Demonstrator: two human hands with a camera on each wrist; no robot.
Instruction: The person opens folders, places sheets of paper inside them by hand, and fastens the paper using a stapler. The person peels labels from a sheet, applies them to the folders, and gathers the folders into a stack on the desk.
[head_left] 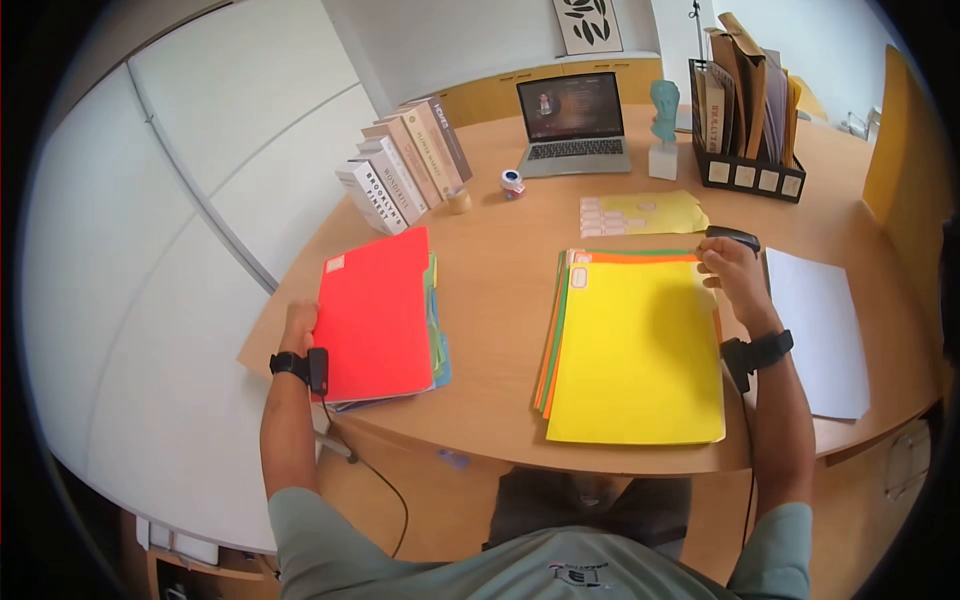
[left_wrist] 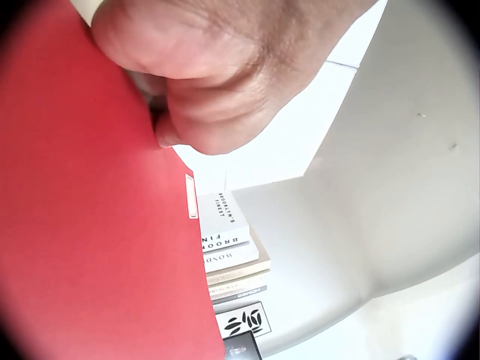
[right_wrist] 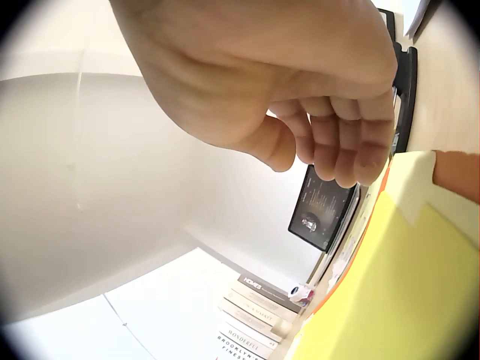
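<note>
On the left of the desk lies a stack of folders topped by a red folder (head_left: 375, 315), with green and blue edges sticking out at its right side. My left hand (head_left: 300, 322) grips the left edge of this stack; in the left wrist view its curled fingers meet the red edge and are partly hidden. A second stack, with a yellow folder (head_left: 640, 350) on top and orange and green ones beneath, sits right of centre. Close by its upper right corner is my right hand (head_left: 735, 272), fingers loosely bent and holding nothing, as the right wrist view shows.
White paper (head_left: 818, 335) lies at the right, near a black object (head_left: 733, 238). Behind are a yellow envelope (head_left: 650, 213), a laptop (head_left: 575, 125), a teal bust (head_left: 664, 120), a file holder (head_left: 750, 172), a row of books (head_left: 405, 165) and a small round item (head_left: 512, 183).
</note>
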